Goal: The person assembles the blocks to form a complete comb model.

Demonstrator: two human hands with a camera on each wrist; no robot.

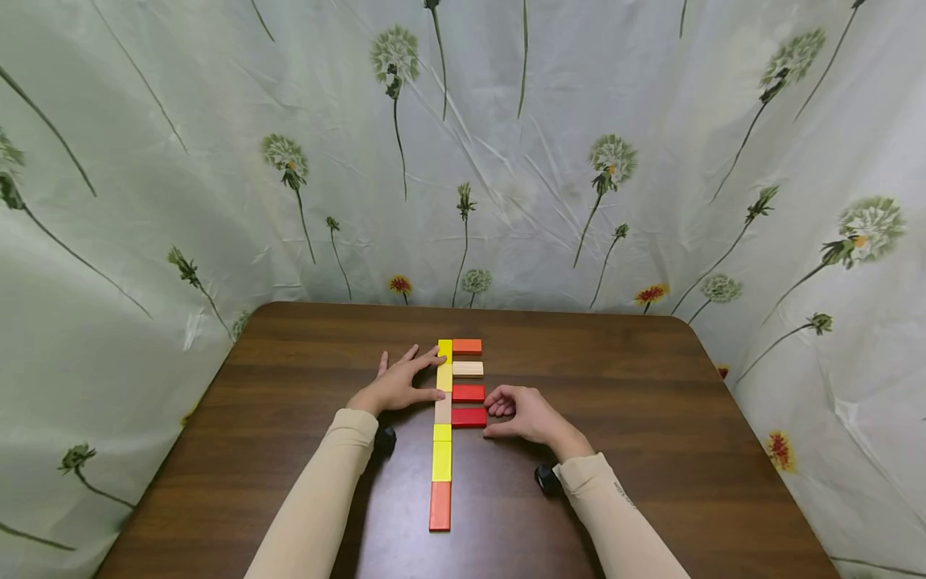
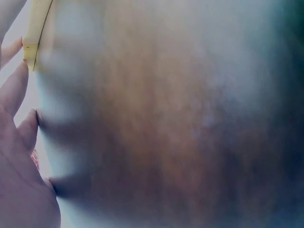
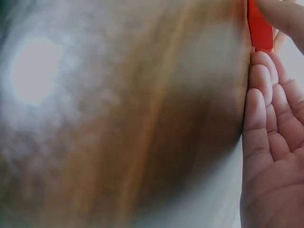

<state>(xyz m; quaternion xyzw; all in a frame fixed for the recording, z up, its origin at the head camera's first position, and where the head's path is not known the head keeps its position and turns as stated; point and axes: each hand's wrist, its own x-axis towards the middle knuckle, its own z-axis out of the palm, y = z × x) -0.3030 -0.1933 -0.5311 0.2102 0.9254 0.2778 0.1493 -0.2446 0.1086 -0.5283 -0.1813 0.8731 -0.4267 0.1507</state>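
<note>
Flat rectangular blocks form a long column on the table. A yellow block (image 1: 444,346) tops it, a pale yellow block (image 1: 444,378) and a beige block (image 1: 443,408) follow. My left hand (image 1: 394,388) rests along the column's left side, fingers spread, fingertips touching the upper blocks and thumb at the beige one. On the right side, my right hand (image 1: 531,414) pinches the outer end of the lowest sideways red block (image 1: 469,418), thumb and curled fingers about it. That red end also shows in the right wrist view, beside the fingertips.
Above that block, another red block (image 1: 468,393), a striped wooden block (image 1: 467,369) and an orange block (image 1: 466,346) extend sideways. Lower in the column lie yellow blocks (image 1: 442,461) and an orange-red block (image 1: 440,507). The brown table (image 1: 615,362) backs onto a flowered curtain (image 1: 535,161).
</note>
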